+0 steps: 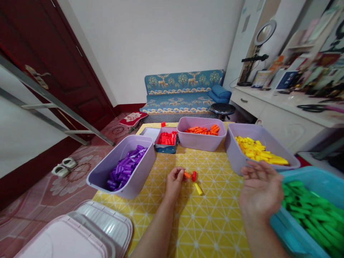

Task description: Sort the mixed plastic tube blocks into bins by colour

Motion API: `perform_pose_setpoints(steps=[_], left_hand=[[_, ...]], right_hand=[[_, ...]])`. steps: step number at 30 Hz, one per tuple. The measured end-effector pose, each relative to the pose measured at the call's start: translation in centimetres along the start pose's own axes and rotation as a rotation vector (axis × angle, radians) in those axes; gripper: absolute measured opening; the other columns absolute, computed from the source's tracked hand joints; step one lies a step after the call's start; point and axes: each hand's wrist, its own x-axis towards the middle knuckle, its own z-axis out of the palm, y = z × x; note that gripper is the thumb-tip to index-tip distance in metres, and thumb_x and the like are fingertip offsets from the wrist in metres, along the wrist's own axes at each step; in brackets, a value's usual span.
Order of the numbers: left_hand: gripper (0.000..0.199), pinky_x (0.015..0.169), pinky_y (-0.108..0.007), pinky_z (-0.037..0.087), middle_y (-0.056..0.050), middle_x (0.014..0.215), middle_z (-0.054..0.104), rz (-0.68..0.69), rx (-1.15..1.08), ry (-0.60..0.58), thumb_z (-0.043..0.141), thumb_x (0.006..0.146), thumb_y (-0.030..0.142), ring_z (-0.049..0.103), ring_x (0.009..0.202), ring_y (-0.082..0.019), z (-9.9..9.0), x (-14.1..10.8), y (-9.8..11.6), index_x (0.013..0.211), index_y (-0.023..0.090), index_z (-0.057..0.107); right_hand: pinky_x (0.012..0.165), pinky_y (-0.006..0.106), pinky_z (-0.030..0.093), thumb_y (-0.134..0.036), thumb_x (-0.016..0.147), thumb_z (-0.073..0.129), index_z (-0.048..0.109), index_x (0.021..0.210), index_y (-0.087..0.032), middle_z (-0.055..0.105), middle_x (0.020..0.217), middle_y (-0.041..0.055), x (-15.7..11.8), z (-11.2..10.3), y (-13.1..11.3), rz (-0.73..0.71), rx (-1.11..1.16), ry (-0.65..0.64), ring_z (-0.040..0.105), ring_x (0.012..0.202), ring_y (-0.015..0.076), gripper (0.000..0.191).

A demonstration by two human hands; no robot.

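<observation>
My left hand (pixel 175 181) is closed in a pinch over the middle of the table, with a short orange plastic piece (pixel 187 175) at its fingertips. Just beyond it a red plastic piece (pixel 194 176) stands on the cloth. A yellow plastic piece (pixel 198 189) lies on its side nearer to me. My right hand (pixel 260 193) is open, palm turned up and fingers loosely curled, with nothing in it. It hovers in front of the lilac bin of yellow pieces (pixel 258 150) and beside the turquoise bin of green pieces (pixel 314 211).
On the left stands a lilac bin (pixel 146 175) of purple pieces. Behind are a small tin (pixel 166 148) of red pieces and a lilac bin (pixel 200 142) of orange ones. Stacked lids (pixel 70 236) lie front left. A ladder (pixel 53 96) leans at the left.
</observation>
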Motion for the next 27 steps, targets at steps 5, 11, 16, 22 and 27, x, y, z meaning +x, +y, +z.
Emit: perform_pose_setpoints(steps=[5,11,16,22,27], left_hand=[[0.025,0.062,-0.023,0.044,-0.001,0.072,0.063,0.119,0.110,0.099,0.067,0.077,0.040,0.056,0.064,-0.013,-0.2,-0.2,0.1,0.083,0.016,0.066],[0.020,0.072,-0.028,0.045,-0.005,0.079,0.066,0.263,0.454,-0.007,0.055,0.086,0.032,0.060,0.075,-0.018,-0.2,-0.6,0.3,0.083,0.018,0.069],[0.032,0.097,-0.039,0.039,-0.009,0.120,0.061,0.446,0.717,-0.182,0.058,0.083,0.024,0.052,0.112,-0.026,0.2,-0.8,0.5,0.114,0.026,0.067],[0.049,0.101,-0.048,0.033,-0.005,0.136,0.056,0.540,0.915,-0.447,0.064,0.077,0.020,0.044,0.121,-0.030,0.4,-1.0,1.0,0.123,0.035,0.062],[0.032,0.091,-0.042,0.041,-0.005,0.117,0.067,0.579,0.911,-0.457,0.062,0.081,0.016,0.052,0.106,-0.026,0.5,-0.9,0.6,0.106,0.033,0.071]], right_hand=[[0.062,0.030,0.044,-0.045,0.079,0.065,0.066,0.088,-0.023,0.065,0.089,0.0054,-3.0,0.0,4.0,0.116,-0.740,-0.726,0.055,0.064,0.0154,0.024],[0.071,0.030,0.043,-0.016,0.064,0.072,0.064,0.080,-0.023,0.062,0.088,0.0038,-4.9,-1.0,7.0,-0.005,-1.203,-1.119,0.060,0.080,0.0198,0.020],[0.072,0.028,0.042,-0.009,0.070,0.059,0.061,0.075,-0.022,0.061,0.084,0.0029,-4.5,-1.3,7.6,0.006,-1.165,-1.169,0.059,0.078,0.0173,0.013],[0.055,0.025,0.035,-0.018,0.070,0.060,0.066,0.079,-0.024,0.060,0.062,-0.0026,-3.0,-2.2,6.9,0.198,-1.043,-1.178,0.053,0.057,0.0138,0.013],[0.052,0.024,0.040,-0.023,0.068,0.065,0.070,0.078,-0.022,0.065,0.065,-0.0001,-0.9,-2.1,5.4,0.351,-0.811,-1.074,0.057,0.058,0.0145,0.012]])
